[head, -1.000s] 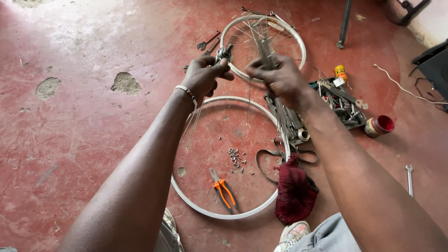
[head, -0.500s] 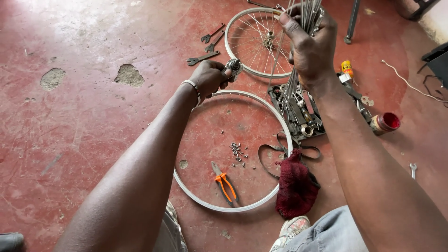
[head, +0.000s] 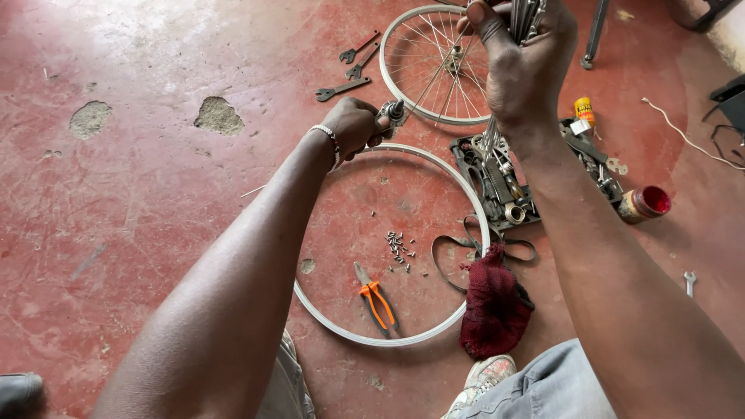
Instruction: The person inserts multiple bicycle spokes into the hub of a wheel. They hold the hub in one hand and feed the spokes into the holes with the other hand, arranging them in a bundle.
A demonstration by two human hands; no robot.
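Hub and spokes held above a bare rim

Head view: left hand pinches the hub at upper centre; right hand grips a spoke bundle, top right, over the rim. A loosened fist could scatter spokes.

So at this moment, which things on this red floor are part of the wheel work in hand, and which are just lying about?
In hand:
left hand holding a hub
right hand gripping a bundle of spokes
bare rim beneath them
small nipples inside the rim

Lying about:
orange pliers
three spanners
built wheel
dark red cloth
red tin
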